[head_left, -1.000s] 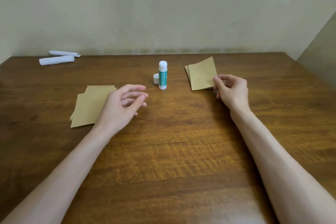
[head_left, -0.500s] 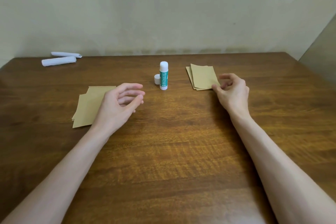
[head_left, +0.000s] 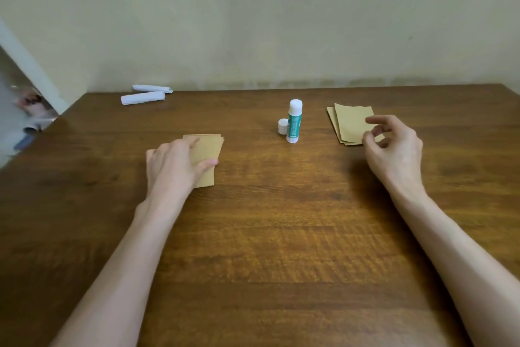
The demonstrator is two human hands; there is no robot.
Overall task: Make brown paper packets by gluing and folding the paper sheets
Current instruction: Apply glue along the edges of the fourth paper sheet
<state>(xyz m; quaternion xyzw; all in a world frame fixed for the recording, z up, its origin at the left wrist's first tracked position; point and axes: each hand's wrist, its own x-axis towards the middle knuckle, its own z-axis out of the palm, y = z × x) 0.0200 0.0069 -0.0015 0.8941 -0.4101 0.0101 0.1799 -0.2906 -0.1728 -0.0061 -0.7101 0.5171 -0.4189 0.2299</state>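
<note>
Soft, even light (faint shadows under the arms), blurred left edge.

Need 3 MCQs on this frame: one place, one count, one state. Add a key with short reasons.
1. Where is the white cap relative to the glue stick?
A) on top of it
B) under a paper stack
C) on the table, just left of it

2. How many white paper rolls lie at the table's far-left corner?
A) one
B) two
C) four

3. The glue stick is:
A) upright, cap off
B) lying down, cap on
C) lying down, cap off

Key:
1 C: the cap stands on the wood beside the stick's base.
2 B: two rolls lie side by side.
3 A: it stands on its base with its white top bare.
</note>
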